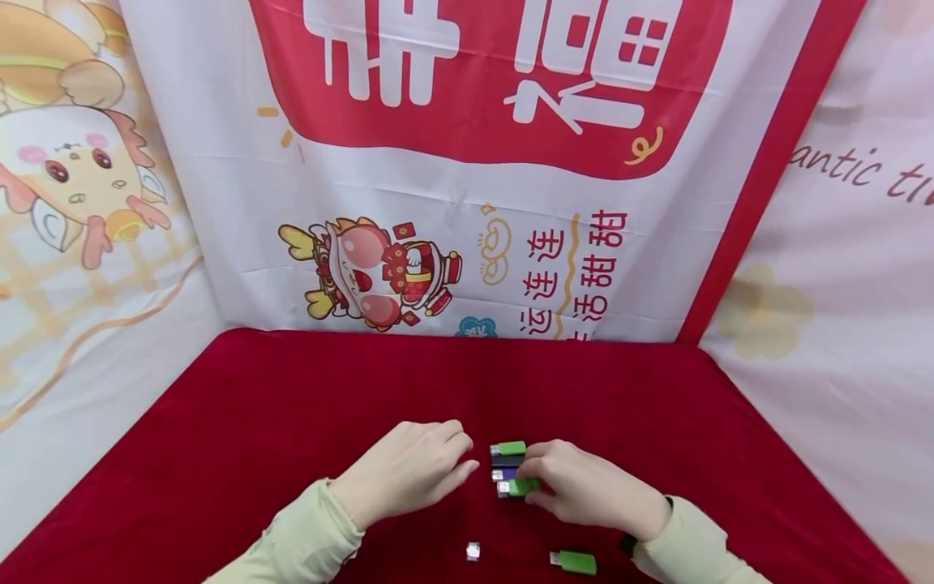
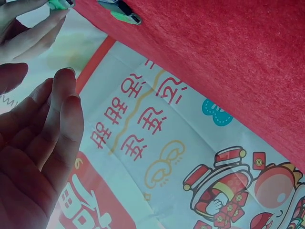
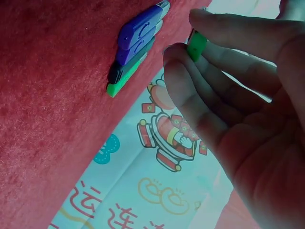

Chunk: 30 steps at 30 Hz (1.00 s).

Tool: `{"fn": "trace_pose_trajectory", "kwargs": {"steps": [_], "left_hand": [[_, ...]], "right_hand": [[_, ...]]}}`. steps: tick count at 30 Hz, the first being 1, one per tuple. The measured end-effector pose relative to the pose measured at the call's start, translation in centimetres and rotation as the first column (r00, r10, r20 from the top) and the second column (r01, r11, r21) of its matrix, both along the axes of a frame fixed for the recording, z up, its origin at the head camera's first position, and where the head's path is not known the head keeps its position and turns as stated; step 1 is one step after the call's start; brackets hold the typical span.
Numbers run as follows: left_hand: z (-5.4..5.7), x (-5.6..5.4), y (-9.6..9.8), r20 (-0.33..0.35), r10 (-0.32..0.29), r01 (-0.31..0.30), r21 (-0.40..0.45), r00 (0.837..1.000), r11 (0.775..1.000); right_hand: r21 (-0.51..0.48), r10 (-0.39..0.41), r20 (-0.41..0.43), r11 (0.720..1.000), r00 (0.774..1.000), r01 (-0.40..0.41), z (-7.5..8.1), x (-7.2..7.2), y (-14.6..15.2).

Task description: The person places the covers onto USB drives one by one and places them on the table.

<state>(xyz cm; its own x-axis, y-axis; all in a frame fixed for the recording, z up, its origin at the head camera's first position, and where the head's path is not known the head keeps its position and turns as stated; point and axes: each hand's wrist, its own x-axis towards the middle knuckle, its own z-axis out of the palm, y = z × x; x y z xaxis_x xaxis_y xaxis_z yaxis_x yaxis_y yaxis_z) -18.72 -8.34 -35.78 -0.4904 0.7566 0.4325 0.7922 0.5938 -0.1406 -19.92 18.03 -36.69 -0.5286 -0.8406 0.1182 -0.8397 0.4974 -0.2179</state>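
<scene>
My right hand (image 1: 584, 487) pinches a green USB stick (image 3: 196, 46) between thumb and fingertips, above the near end of a row of USB sticks. Side by side on the red cloth in that row lie a green stick (image 1: 512, 448), a black stick (image 3: 128, 67) and two purple ones, the outer purple stick (image 3: 142, 29) at one end. In the head view the held stick and right fingers partly cover the purple ones. My left hand (image 1: 412, 470) hovers left of the row, its fingers loosely bent and holding nothing; its palm (image 2: 24, 167) shows in the left wrist view.
Closer to me on the red cloth (image 1: 350, 381) lie another green USB stick (image 1: 576, 562), below my right wrist, and a small shiny silver piece (image 1: 473, 551). A printed white curtain (image 1: 467, 186) hangs behind the table, with printed cloth at both sides.
</scene>
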Motion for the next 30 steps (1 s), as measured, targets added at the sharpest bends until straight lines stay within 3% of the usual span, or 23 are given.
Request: {"fn": "trace_pose_trajectory", "kwargs": {"steps": [7, 15, 23, 30], "left_hand": [[0.0, -0.1, 0.1, 0.002, 0.006, -0.005, -0.019, 1.0, 1.0], [-0.1, 0.0, 0.2, 0.018, -0.004, 0.004, -0.027, 1.0, 1.0], [-0.4, 0.0, 0.2, -0.012, -0.015, 0.014, -0.04, 1.0, 0.999], [-0.5, -0.1, 0.2, -0.037, -0.02, 0.019, -0.039, 0.999, 0.999]], "right_hand": [[0.044, 0.067, -0.014, 0.997, 0.998, -0.066, -0.5, -0.2, 0.0], [0.042, 0.091, -0.028, 0.995, 0.995, -0.09, -1.0, -0.1, -0.3], [0.062, 0.046, -0.058, 0.997, 0.997, -0.043, -1.4, -0.2, -0.4], [0.039, 0.075, -0.061, 0.997, 0.995, -0.073, -1.5, -0.4, -0.5]]}}
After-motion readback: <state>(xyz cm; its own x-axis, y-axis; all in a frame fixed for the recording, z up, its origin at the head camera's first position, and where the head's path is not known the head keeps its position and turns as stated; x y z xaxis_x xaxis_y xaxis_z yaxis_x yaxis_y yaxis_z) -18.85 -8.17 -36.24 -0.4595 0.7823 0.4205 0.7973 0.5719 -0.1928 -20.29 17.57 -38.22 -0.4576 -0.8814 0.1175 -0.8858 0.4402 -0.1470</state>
